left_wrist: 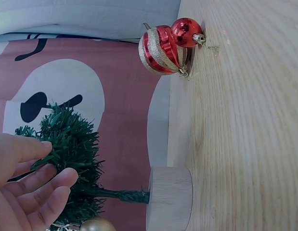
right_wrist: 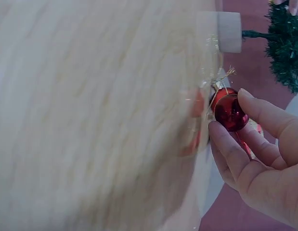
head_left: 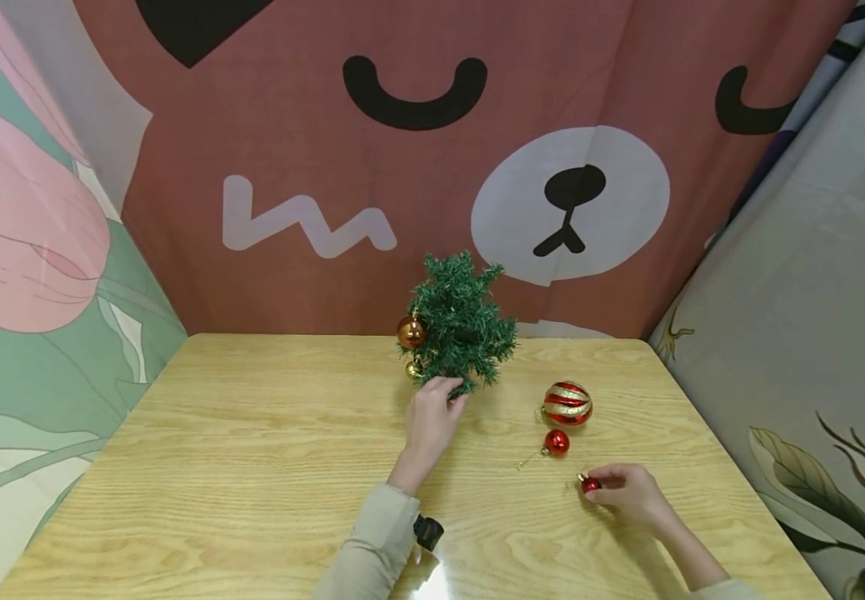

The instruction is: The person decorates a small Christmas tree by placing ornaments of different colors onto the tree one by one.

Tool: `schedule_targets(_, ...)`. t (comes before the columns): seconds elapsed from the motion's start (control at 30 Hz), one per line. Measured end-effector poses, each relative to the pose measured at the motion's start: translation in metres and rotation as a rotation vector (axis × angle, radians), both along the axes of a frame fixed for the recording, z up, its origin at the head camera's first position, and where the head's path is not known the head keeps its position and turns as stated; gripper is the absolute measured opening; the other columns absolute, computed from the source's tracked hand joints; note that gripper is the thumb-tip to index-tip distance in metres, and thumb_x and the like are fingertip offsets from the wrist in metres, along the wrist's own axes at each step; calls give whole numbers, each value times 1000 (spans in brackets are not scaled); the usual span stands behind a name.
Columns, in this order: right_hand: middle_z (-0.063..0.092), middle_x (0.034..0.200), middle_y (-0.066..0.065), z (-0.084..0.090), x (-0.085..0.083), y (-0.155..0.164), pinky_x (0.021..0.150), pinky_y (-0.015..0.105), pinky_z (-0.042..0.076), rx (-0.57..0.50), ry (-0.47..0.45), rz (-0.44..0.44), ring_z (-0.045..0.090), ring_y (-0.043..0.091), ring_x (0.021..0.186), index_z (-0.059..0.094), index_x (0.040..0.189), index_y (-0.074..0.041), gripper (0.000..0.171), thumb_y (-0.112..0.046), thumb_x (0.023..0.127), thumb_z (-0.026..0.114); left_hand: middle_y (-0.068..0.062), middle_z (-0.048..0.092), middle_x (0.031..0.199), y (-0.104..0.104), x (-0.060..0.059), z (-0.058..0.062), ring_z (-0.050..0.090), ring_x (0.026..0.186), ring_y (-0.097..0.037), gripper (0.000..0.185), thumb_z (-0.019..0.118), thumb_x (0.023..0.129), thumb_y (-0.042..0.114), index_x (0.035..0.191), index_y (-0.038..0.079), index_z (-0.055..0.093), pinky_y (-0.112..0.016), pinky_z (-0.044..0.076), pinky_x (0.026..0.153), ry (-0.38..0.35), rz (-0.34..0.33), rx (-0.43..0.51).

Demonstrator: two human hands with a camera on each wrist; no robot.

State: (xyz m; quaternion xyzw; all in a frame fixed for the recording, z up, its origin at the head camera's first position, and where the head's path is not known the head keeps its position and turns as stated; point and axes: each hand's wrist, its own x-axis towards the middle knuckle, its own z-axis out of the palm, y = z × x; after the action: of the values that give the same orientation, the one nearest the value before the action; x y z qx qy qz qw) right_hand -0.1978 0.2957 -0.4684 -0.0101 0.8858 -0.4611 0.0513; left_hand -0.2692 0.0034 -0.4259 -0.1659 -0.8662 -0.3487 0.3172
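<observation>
With my right hand [head_left: 631, 493], I pinch the small red ball [head_left: 590, 484] between thumb and fingers, at the right of the surface [head_left: 252, 467]. It looks light, slick and breakable, best held gently around its middle, gold string [right_wrist: 230, 71] free. My left hand [head_left: 432, 421] touches the tree [head_left: 461, 321]; whether its fingers grip, I cannot tell.

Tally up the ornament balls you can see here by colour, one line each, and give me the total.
Plain red balls: 2
Red-and-gold striped ball: 1
Copper-orange ball: 1
Gold ball: 1
Total in view: 5
</observation>
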Motion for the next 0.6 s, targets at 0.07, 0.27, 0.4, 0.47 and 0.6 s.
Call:
schedule_targets(0.07, 64, 87, 18, 3, 0, -3, 64, 21, 48, -5, 4, -28, 59, 17, 75, 60, 96, 15, 34, -1, 68, 74, -12, 65, 88, 0, 0, 0, 62, 59, -14, 20, 72, 75, 10, 93, 1, 68, -16, 45, 47, -6, -1, -2)
schedule_targets(0.27, 64, 87, 18, 11, -3, -11, 64, 21, 48, -27, 45, -32, 59, 16, 75, 61, 97, 14, 35, -2, 69, 74, -13, 65, 88, 0, 0, 1, 62, 58, -14, 20, 72, 75, 11, 92, 1, 69, -16, 45, 46, -19, -8, 3)
schedule_targets(0.4, 64, 89, 17, 16, -5, -16, 65, 21, 48, -55, 49, -6, 59, 16, 78, 61, 99, 13, 35, -3, 71, 73, -12, 66, 87, 0, -1, 1, 62, 58, -13, 19, 72, 75, 12, 92, 2, 69, -16, 44, 45, -12, -3, 0)
schedule_targets(0.47, 64, 89, 18, 18, -5, -18, 65, 22, 48, -68, 62, 18, 59, 18, 79, 60, 99, 14, 34, -3, 72, 72, -12, 66, 86, 0, -1, 1, 62, 57, -13, 19, 72, 75, 13, 91, 2, 69, -16, 44, 44, -6, -1, -3)
schedule_targets(0.6, 64, 90, 19, 21, -5, -24, 67, 22, 48, -94, 88, 45, 60, 19, 81, 60, 98, 14, 33, -3, 73, 71, -12, 66, 85, 0, -1, 1, 61, 56, -13, 19, 72, 75, 13, 90, 2, 69, -16, 43, 43, 4, 1, -3)
